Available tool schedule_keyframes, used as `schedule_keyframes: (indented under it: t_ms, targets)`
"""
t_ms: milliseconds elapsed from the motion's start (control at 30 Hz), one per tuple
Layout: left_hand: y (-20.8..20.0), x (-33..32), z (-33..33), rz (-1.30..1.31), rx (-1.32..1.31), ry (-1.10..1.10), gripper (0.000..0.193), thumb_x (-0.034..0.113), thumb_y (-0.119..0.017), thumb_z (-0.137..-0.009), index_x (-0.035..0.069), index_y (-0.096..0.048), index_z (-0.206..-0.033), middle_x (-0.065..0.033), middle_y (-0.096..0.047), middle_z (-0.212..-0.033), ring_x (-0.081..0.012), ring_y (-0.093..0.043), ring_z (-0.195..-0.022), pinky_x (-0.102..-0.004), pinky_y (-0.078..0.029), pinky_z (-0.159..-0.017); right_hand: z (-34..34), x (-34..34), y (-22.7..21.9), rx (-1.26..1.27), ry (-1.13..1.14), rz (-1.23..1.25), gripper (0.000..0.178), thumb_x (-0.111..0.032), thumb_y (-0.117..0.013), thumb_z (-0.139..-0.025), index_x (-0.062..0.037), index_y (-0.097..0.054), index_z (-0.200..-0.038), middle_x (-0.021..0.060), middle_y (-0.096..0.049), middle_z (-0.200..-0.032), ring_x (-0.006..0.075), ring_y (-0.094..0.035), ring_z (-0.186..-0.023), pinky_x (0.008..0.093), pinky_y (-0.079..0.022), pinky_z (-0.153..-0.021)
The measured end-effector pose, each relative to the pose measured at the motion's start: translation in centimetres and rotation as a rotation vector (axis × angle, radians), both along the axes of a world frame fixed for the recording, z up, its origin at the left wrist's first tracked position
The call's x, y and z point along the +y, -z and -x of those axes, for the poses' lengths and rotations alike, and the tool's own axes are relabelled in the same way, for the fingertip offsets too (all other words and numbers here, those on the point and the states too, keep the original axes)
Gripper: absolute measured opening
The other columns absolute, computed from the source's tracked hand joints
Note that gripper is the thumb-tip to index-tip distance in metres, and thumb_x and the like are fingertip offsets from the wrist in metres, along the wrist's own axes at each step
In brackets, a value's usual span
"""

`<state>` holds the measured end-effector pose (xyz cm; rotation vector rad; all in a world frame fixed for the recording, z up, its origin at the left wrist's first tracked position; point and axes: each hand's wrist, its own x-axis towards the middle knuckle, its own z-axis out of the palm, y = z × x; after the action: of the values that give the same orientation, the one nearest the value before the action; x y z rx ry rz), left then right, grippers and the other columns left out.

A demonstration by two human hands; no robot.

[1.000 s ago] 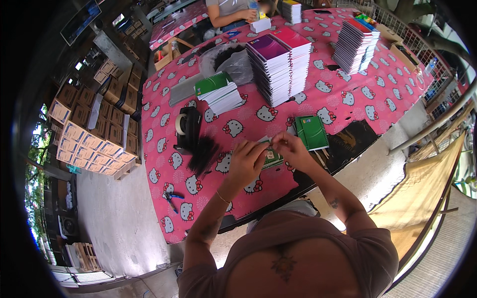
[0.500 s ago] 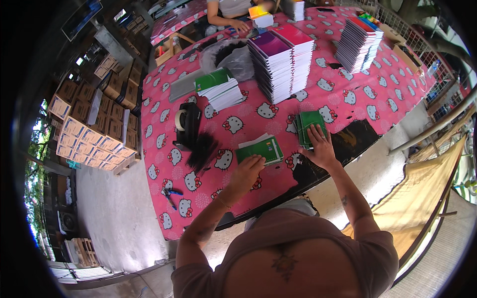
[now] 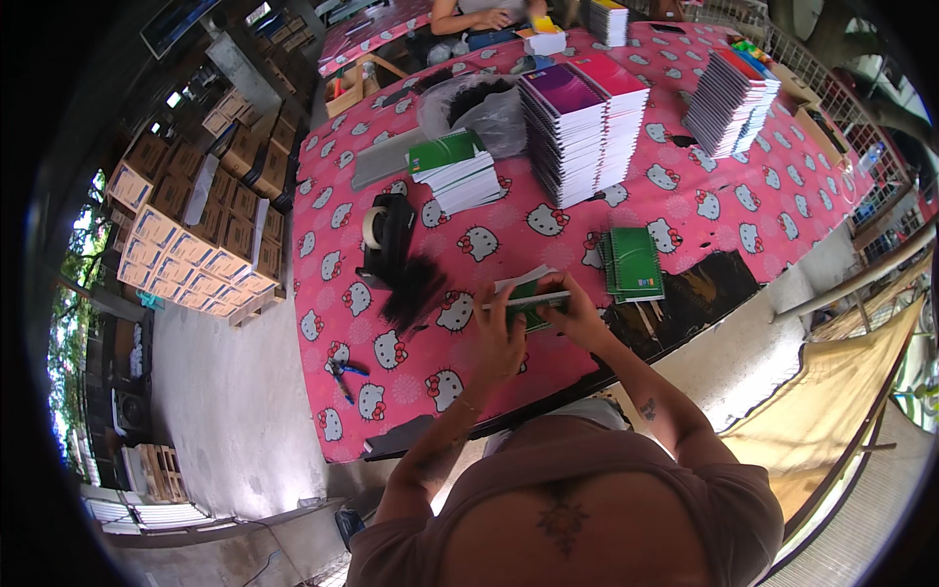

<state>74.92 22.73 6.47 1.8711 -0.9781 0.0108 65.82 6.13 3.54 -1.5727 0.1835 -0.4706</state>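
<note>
A small green notebook [image 3: 528,291] is gripped between my two hands near the front of the table, tilted so that its white page edge shows. My left hand [image 3: 502,340] holds its left end, and my right hand [image 3: 579,321] holds its right end with bent fingers. Loose white sheets stick out behind it. To the right lies a low stack of green spiral notebooks [image 3: 636,266], with no hand on it. Left of my hands is a heap of thin black bristle-like strands [image 3: 416,293], probably binding wires.
A black tape dispenser [image 3: 387,237], cutting pliers [image 3: 344,374] and a fanned green notebook pile [image 3: 455,168] are to the left. Tall notebook stacks [image 3: 577,137] rise behind; another stack [image 3: 729,103] stands far right. A person [image 3: 479,20] sits across the table. Cartons [image 3: 196,230] are piled on the floor.
My right hand has left the right-hand green stack and come over to the notebook at my left hand. That notebook is now held up and tilted in both hands. The view has shifted slightly.
</note>
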Motion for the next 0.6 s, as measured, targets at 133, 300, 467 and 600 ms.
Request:
schedule_keyframes:
  t_ms: [133, 300, 467, 600]
  targets:
    - [0.6, -0.1, -3.3, 0.078, 0.002, -0.087, 0.049, 0.008, -0.055, -0.092, 0.005, -0.048, -0.140, -0.0224, -0.051, -0.130, -0.0417, -0.046, -0.125, -0.0492, -0.041, -0.102, 0.3, -1.3, -0.2, 0.093, 0.003, -0.005, 0.027, -0.013, -0.068, -0.091, -0.0067, -0.059, -0.116, 0.0015, -0.064, -0.093, 0.0074, -0.058, -0.070, 0.0240, -0.049, -0.055]
    - [6.8, 6.7, -13.1, -0.476, -0.366, -0.234, 0.033, 0.013, -0.060, -0.093, 0.005, -0.057, -0.124, -0.0145, -0.063, -0.099, -0.0362, -0.060, -0.096, -0.0478, -0.049, -0.083, -0.4, 0.2, -0.3, 0.090, -0.026, -0.008, 0.025, -0.012, -0.068, -0.092, -0.0059, -0.064, -0.116, 0.0019, -0.065, -0.096, 0.0069, -0.058, -0.077, 0.0247, -0.048, -0.062]
    - [6.0, 5.5, -11.6, -0.298, -0.581, -0.356, 0.013, 0.014, -0.061, -0.093, 0.007, -0.066, -0.103, -0.0107, -0.063, -0.093, -0.0320, -0.062, -0.083, -0.0430, -0.051, -0.072, -0.4, -0.7, 0.6, 0.149, -0.056, 0.059, 0.028, -0.013, -0.067, -0.093, -0.0081, -0.068, -0.120, 0.0015, -0.066, -0.093, 0.0049, -0.055, -0.067, 0.0239, -0.047, -0.050]
    - [1.8, 4.5, -10.0, -0.187, -0.518, -0.292, 0.015, 0.014, -0.061, -0.094, 0.007, -0.068, -0.106, -0.0096, -0.063, -0.086, -0.0306, -0.061, -0.079, -0.0404, -0.051, -0.069, -0.6, -1.1, 0.5, 0.104, -0.055, 0.066, 0.030, -0.010, -0.066, -0.093, -0.0079, -0.067, -0.123, 0.0033, -0.067, -0.098, 0.0055, -0.055, -0.067, 0.0246, -0.047, -0.052]
